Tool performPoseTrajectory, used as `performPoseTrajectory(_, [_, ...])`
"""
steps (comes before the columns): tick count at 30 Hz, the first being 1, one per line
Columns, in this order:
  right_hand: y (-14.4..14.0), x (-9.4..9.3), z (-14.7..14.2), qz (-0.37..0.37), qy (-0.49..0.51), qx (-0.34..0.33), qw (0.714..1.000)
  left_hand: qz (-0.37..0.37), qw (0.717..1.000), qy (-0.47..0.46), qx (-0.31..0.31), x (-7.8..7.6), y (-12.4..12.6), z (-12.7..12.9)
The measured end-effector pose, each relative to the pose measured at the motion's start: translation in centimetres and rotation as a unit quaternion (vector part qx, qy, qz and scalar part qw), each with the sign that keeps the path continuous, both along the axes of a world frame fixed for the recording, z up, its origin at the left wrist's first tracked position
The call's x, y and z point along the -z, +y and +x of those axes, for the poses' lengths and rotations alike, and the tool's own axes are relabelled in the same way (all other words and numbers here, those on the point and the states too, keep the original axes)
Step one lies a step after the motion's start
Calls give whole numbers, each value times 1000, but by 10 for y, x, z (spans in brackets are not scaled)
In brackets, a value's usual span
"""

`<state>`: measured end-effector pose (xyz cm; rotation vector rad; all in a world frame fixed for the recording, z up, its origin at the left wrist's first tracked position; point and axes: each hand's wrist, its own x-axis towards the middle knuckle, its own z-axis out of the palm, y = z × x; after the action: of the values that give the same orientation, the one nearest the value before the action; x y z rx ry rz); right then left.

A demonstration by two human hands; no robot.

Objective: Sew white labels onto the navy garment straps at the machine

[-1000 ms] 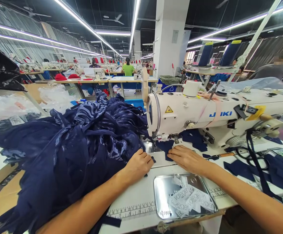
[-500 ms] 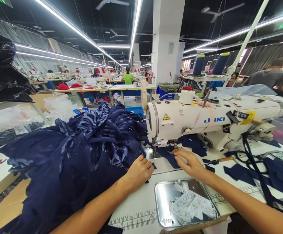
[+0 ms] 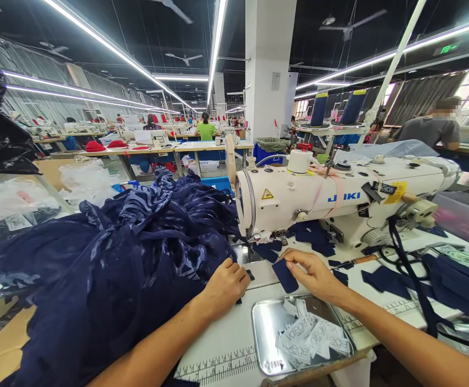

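Right fingers (image 3: 298, 256) pinch the navy patch (image 3: 285, 277) nearly closed; probably light and soft (edge hold's plenty). Left fingers (image 3: 235, 270) curl, can't tell what's gripped.

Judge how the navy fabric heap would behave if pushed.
The navy fabric heap would probably bunch rather than slide whole: it lies in loose folds. Looking tangled, it may drag in clumps. Rolling seems unlikely, given its broad spread.

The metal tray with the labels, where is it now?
In the head view, the metal tray is at the bottom, right of centre, on the table, just below the right hand.
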<state>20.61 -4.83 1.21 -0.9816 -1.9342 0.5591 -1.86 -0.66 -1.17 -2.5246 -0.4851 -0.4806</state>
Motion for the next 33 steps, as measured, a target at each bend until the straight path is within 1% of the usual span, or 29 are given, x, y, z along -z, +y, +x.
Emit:
performPoseTrajectory(3, [0, -1, -2, 9, 0, -3, 1000, 0, 1000, 0, -2, 1, 0, 0])
performPoseTrajectory(6, [1, -1, -5, 41, -13, 0, 999, -3, 1000, 1, -5, 2, 0, 0])
performPoseTrajectory(8, [1, 0, -6, 81, -37, 3, 996, -5, 1000, 3, -6, 2, 0, 1])
performPoseTrajectory(9, [2, 0, -7, 116, -56, 7, 992, -5, 1000, 3, -8, 2, 0, 1])
performPoseTrajectory(11, [5, 1, -7, 218, -114, 12, 969, -4, 1000, 5, -8, 2, 0, 2])
performPoseTrajectory(13, [10, 4, -7, 318, -203, -2, 926, -2, 1000, 6, -6, 2, -1, 2])
performPoseTrajectory(14, [13, 6, -7, 348, -253, -16, 903, -2, 1000, 8, -5, 2, -1, 2])
performPoseTrajectory(15, [17, 9, -7, 360, -299, -31, 883, -4, 1000, 10, -5, 1, -1, 1])
performPoseTrajectory(16, [20, 12, -7, 356, -337, -43, 871, -5, 1000, 13, -6, 1, -1, 1])
performPoseTrajectory(17, [23, 14, -8, 341, -363, -52, 865, -7, 1000, 16, -7, 1, -1, 1])
performPoseTrajectory(18, [25, 17, -8, 322, -379, -58, 866, -8, 1000, 19, -8, 2, -1, 1])
performPoseTrajectory(21, [29, 22, -10, 268, -393, -67, 877, -8, 1000, 26, -8, 3, -1, 2])
performPoseTrajectory(24, [31, 22, -13, 235, -412, -63, 878, -9, 1000, 28, -10, 5, -1, 2])
performPoseTrajectory(26, [31, 22, -14, 214, -400, -62, 889, -11, 999, 28, -11, 5, -1, 2])
performPoseTrajectory(27, [31, 23, -15, 197, -377, -60, 903, -11, 999, 28, -11, 5, -1, 2])
performPoseTrajectory(29, [31, 23, -15, 135, -294, -45, 945, -14, 999, 27, -11, 5, -1, 2])
performPoseTrajectory(31, [29, 21, -14, 31, -182, -13, 983, -15, 1000, 24, -11, 5, -1, 2])
performPoseTrajectory(32, [27, 19, -13, -28, -123, -1, 992, -14, 1000, 21, -10, 5, -1, 2])
performPoseTrajectory(33, [24, 17, -12, -87, -64, 4, 994, -11, 1000, 19, -8, 5, -1, 2])
